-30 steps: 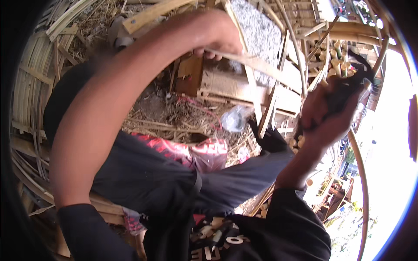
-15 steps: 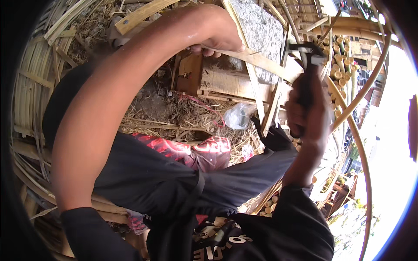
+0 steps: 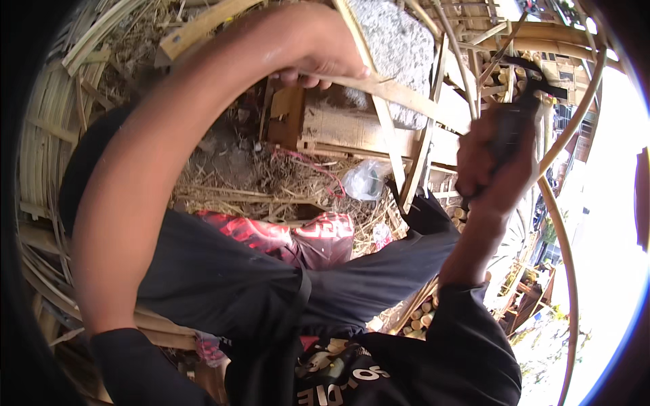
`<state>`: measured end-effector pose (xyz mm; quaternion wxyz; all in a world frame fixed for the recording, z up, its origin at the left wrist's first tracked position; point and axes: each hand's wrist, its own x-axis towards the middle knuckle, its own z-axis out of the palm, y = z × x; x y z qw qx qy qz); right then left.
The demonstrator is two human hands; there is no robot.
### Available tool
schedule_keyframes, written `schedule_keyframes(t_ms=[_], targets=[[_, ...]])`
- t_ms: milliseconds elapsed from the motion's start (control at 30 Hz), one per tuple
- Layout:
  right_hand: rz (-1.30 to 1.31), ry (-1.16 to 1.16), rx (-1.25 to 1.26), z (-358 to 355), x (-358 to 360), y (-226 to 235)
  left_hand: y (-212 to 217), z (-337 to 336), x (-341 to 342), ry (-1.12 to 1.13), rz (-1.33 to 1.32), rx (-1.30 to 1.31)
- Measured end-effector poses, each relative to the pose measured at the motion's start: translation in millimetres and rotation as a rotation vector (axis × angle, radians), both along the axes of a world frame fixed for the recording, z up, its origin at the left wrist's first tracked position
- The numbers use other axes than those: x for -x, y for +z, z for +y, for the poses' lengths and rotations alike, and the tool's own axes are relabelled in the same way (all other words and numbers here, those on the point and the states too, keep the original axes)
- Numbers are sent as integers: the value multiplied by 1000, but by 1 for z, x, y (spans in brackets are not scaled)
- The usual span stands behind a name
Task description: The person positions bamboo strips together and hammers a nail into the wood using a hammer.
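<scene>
Near first: right hand (image 3: 497, 162) at 3 o'clock is clenched around a dark hammer (image 3: 531, 84), head raised; further off at 12, left hand (image 3: 325, 54) pinches the bamboo strip (image 3: 399, 95) over the stone block (image 3: 399, 47); I'd keep those fingers well back and strike square.

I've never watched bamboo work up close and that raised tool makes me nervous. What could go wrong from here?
The right hand holds a dark tool raised above the bamboo strip that the left hand grips. A stroke off its mark might reach those fingers. The thin strip may also split or spring. The person's legs lie just below, perhaps in the way of a slip.
</scene>
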<state>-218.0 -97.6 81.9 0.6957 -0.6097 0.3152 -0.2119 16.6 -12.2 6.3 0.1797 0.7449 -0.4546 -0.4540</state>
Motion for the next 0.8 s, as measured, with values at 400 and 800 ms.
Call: schedule_keyframes(t_ms=[400, 800], targets=[[466, -53, 79, 13, -3, -23, 8, 6, 4, 7, -91, 8], [55, 20, 265, 21, 6, -40, 11, 4, -1, 17, -147, 18]])
